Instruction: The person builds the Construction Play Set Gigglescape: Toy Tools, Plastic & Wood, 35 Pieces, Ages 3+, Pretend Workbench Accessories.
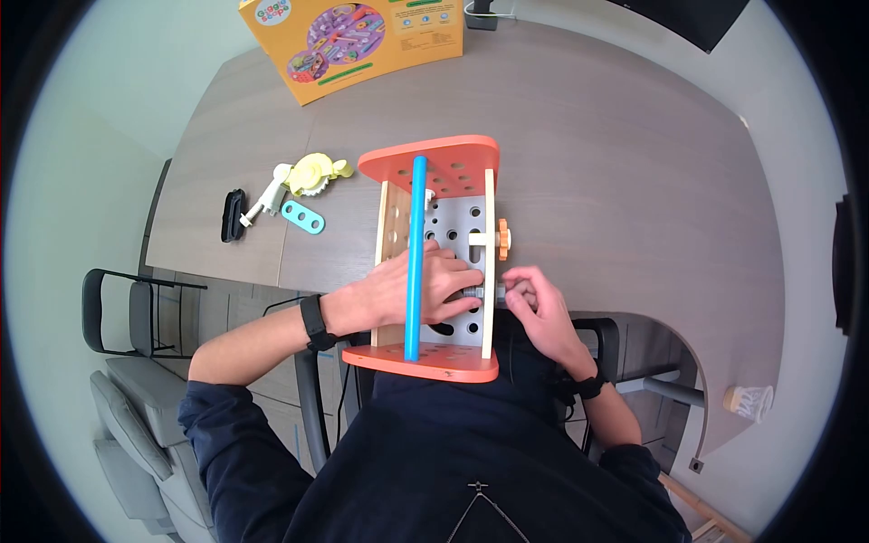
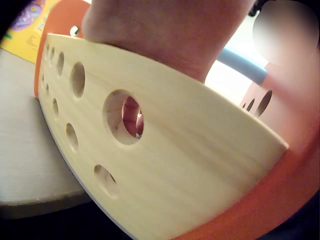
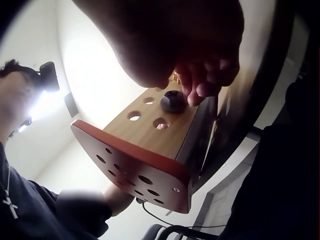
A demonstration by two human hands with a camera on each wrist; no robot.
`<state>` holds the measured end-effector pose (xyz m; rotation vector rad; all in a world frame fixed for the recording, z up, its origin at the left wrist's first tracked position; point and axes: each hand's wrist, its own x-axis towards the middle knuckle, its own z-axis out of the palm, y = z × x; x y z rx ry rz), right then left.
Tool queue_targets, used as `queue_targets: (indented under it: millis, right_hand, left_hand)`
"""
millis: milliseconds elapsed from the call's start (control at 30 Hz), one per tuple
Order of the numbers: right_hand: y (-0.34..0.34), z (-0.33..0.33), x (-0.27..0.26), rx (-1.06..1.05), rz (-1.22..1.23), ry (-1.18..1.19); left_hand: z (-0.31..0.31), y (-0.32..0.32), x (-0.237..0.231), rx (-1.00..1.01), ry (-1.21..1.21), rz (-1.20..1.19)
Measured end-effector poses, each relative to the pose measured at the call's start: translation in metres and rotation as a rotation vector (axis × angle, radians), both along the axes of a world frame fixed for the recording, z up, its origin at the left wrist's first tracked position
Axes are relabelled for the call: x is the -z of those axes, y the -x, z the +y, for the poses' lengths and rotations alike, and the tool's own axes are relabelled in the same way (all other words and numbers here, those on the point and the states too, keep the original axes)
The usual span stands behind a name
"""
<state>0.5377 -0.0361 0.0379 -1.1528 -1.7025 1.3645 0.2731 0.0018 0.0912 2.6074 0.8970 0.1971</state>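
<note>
A wooden toy toolbox has orange-red end panels (image 1: pixel 434 366), pale side walls (image 2: pixel 190 130), a grey perforated base (image 1: pixel 434 237) and a blue rod (image 1: pixel 415 258). My left hand (image 1: pixel 416 282) reaches under the rod into the box. Its thumb and forefinger pinch the threaded shank of a grey toy bolt (image 1: pixel 472 292) at the right wall. Outside that wall is my right hand (image 1: pixel 539 317), its fingers curled close beside the dark hexagonal bolt head (image 3: pixel 172 101); whether they grip it I cannot tell. An orange toothed knob (image 1: pixel 503 240) sits farther along this wall.
On the table (image 1: pixel 615 172), left of the box, lie a yellow-and-white toy tool (image 1: pixel 312 174), a teal holed strip (image 1: pixel 302 217) and a black tray-like piece (image 1: pixel 233 215). A yellow carton (image 1: pixel 380 45) stands behind. A paper cup (image 1: pixel 748 402) is at far right.
</note>
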Motion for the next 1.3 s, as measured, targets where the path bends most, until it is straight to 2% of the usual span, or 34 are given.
queue_targets:
  millis: [33,133,233,333,433,533,633,733,833,933,1033,1100,1167,1233,1300]
  right_hand:
    - [0.002,-0.003,0.004,0.061,0.15,-0.048]
    - [-0.002,-0.001,0.014,-0.065,0.242,0.028]
    - [0.001,0.001,0.006,-0.053,0.192,0.059]
    - [-0.002,0.008,-0.01,-0.07,-0.043,0.152]
    - [-0.006,0.014,0.0,-0.135,-0.153,0.049]
    - [-0.004,0.012,-0.003,-0.04,-0.209,-0.047]
    - [0.0,0.003,-0.01,-0.005,-0.024,-0.063]
    - [0.0,0.004,-0.006,-0.058,-0.044,-0.02]
    - [0.005,0.008,-0.009,-0.047,-0.172,-0.134]
    - [0.012,0.011,-0.007,-0.068,-0.301,-0.031]
    - [0.014,0.014,0.007,-0.127,-0.594,-0.251]
    - [0.009,0.015,0.002,-0.101,-0.551,-0.045]
    - [0.008,0.012,-0.004,-0.039,-0.464,-0.063]
    - [0.01,0.003,-0.006,0.059,-0.335,-0.304]
    - [0.014,-0.001,-0.008,0.075,-0.331,-0.408]
  left_hand:
    - [0.0,0.0,0.001,-0.002,-0.008,-0.029]
    - [0.0,0.0,0.004,-0.004,-0.027,-0.084]
    - [0.0,0.001,0.004,-0.005,-0.039,-0.076]
    - [-0.001,0.0,0.002,-0.012,-0.035,-0.064]
    - [0.0,0.0,0.002,-0.008,-0.01,-0.043]
    - [0.0,-0.001,0.002,-0.01,0.011,-0.028]
    - [0.0,-0.002,-0.003,-0.013,0.03,0.009]
    - [0.0,-0.004,-0.001,-0.009,0.021,0.01]
    - [0.0,-0.003,0.001,-0.001,-0.004,-0.007]
    - [0.002,-0.003,0.001,0.027,-0.035,0.0]
    - [0.003,-0.004,0.001,0.048,-0.076,0.029]
    - [0.003,-0.003,0.006,0.05,-0.096,0.014]
    - [0.003,-0.003,0.006,0.043,-0.095,0.0]
    - [0.002,-0.004,0.006,0.039,-0.091,-0.006]
    - [0.002,-0.003,0.005,0.037,-0.086,-0.004]
